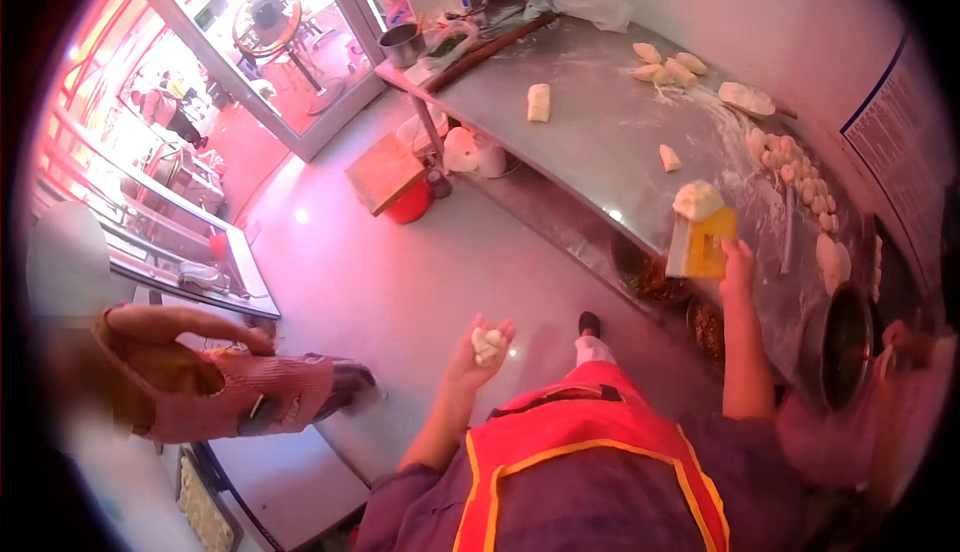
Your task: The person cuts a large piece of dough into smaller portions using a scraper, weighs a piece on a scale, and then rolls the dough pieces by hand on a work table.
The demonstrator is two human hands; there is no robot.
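In my left hand (464,360), held palm up over the floor, sit small pieces of white dough (487,346), with the fingers curled around them. My right hand (738,268) grips a yellow-handled dough scraper (708,242) at the front edge of the metal worktable (600,132). A round lump of dough (698,200) lies right at the scraper's far end. Just beyond it is a smaller dough piece (669,158), and a thicker dough block (539,103) rests further left on the table.
Many small dough pieces (795,172) lie in flour on the right, with shaped dough pieces (668,67) at the back. A large metal pot (845,347) stands at right. A rolling pin (490,52) lies along the left end. Another person (240,392) stands at left.
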